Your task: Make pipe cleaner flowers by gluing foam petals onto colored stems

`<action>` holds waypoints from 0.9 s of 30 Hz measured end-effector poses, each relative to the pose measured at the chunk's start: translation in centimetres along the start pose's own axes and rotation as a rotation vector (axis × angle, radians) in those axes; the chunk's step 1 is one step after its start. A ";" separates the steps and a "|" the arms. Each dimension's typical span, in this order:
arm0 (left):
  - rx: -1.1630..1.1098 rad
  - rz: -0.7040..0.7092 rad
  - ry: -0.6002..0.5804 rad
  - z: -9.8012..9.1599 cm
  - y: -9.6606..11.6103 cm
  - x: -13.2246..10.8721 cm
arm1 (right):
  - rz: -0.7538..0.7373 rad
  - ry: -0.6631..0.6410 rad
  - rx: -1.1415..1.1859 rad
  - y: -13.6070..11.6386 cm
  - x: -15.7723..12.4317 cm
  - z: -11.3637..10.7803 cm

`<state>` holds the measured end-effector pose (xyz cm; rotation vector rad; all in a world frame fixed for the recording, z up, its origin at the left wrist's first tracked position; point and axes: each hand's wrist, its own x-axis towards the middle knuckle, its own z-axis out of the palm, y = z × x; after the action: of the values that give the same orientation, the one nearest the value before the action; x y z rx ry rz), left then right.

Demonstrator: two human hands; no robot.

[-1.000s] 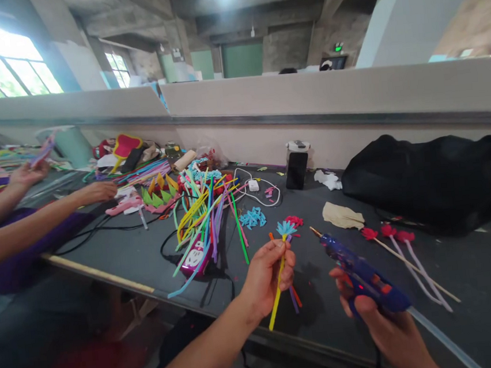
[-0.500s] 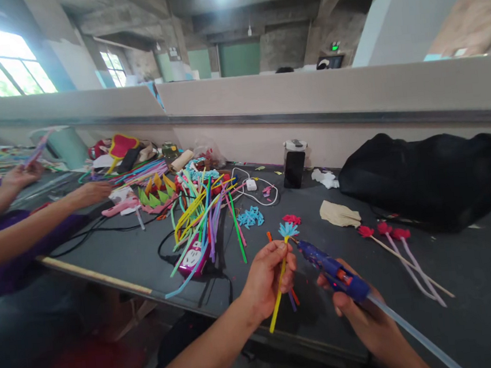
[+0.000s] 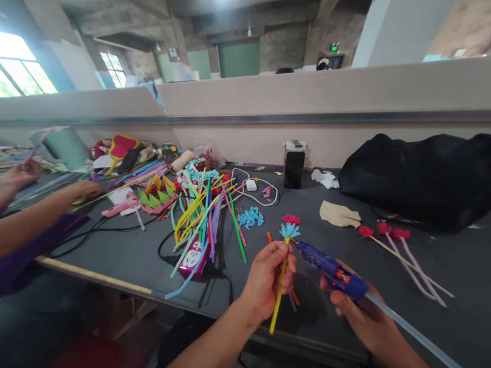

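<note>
My left hand (image 3: 268, 277) pinches a yellow pipe cleaner (image 3: 278, 305) topped by a blue flower head (image 3: 289, 230). In my right hand (image 3: 362, 317) is a blue glue gun (image 3: 329, 268), its nozzle at the base of the blue petals. A long translucent glue stick (image 3: 416, 332) sticks out of the gun's rear. Just behind the flower lie red petal pieces (image 3: 292, 219). A pile of short blue pieces (image 3: 250, 217) rests further left. On the right are finished-looking red flowers (image 3: 384, 228) on pale stems.
Left of my hands, a bundle of coloured pipe cleaners (image 3: 200, 217) lies over a purple power strip (image 3: 194, 261). A phone (image 3: 294, 169) leans upright at the back. A black bag (image 3: 427, 181) fills the right rear. A co-worker's hands (image 3: 79, 191) are at the far left, near a pink glue gun (image 3: 120, 206).
My hands, the flower and the glue gun stay almost in place. The co-worker's nearer hand has shifted left, holding a thin yellowish strand.
</note>
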<state>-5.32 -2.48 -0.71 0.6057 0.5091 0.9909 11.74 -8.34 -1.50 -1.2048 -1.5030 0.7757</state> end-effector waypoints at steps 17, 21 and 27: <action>0.000 -0.003 0.000 0.0 0.1 0.1 | 0.074 -0.028 -0.034 1.9 -0.5 -0.2; -0.003 -0.011 0.006 -0.1 0.1 0.1 | 0.056 -0.025 -0.042 1.8 -0.5 -0.2; -0.004 -0.020 0.015 -0.1 0.2 0.1 | 0.055 -0.005 -0.064 1.4 -0.5 -0.1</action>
<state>-5.47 -2.30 -0.63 0.5888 0.5260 0.9777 12.29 -8.42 -2.89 -1.2980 -1.5138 0.7722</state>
